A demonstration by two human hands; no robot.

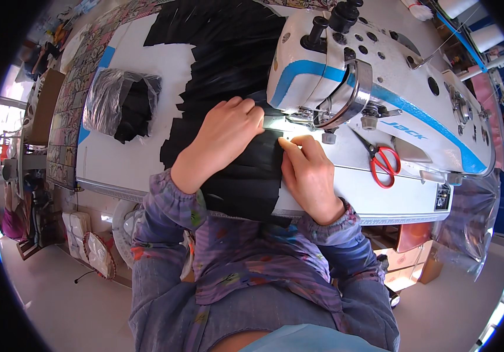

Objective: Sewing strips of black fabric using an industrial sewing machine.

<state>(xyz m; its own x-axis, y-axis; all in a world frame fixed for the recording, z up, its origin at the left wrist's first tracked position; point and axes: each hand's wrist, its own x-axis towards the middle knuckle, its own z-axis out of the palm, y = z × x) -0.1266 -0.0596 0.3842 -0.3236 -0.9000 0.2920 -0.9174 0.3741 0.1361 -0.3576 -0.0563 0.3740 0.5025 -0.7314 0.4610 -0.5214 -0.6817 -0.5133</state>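
Note:
Black fabric pieces lie in a long overlapping run across the sewing table, from the far side down over its near edge. My left hand is closed, its curled fingers gripping the fabric just left of the lit needle area. At the fabric's right edge, my right hand pinches it between thumb and forefinger, close in front of the needle. A white and blue sewing machine stands over this spot, its presser foot partly hidden by the head. What lies beneath my left fingers is hidden.
Red-handled scissors lie on the table right of my right hand, blades toward the machine. On the left sits a clear plastic bag with black pieces in it. Thread cones stand at the far right. A cardboard box is beyond the table's left.

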